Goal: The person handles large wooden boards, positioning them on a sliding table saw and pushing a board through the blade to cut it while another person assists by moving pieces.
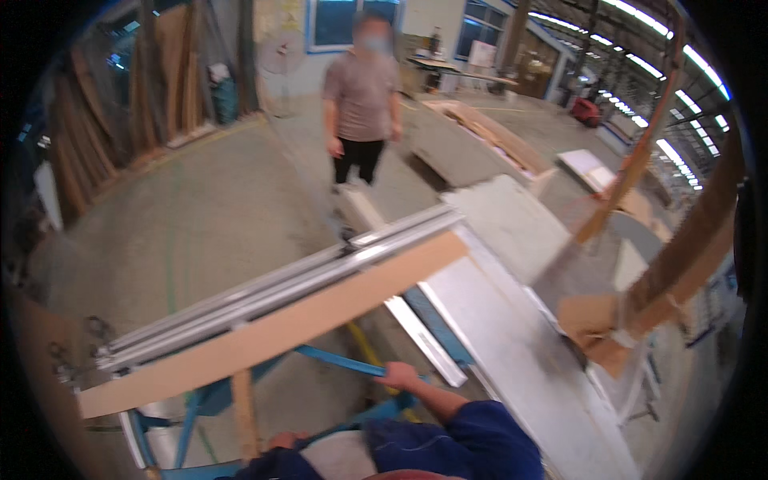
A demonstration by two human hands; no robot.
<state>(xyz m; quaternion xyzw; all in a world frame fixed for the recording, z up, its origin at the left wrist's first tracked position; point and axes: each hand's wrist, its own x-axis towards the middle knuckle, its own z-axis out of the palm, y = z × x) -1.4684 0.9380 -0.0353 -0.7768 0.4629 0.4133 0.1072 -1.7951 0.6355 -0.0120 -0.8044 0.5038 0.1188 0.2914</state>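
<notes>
- Both hands low in frame: right hand (398, 374) wrapped around a blue bar (340, 362) of the machine frame; left hand (286, 440) rests on blue framing, grip impossible to judge.
- Just above, a long brown board (280, 324) lies along silver rails (264, 292).
- Grey saw table (512, 352) to the right.
- Another person (362, 100) stands beyond on the concrete floor (200, 216).

Landmark: long flat wooden board (272, 324), lying on a blue metal frame (340, 362). Silver aluminium rail (280, 290) runs just behind the board, touching it. Grey flat machine table (512, 352) to its right. Right hand (398, 374) grips the frame before the board; left hand (285, 441) nearer, lower left. A standing person (362, 104) well behind it.
</notes>
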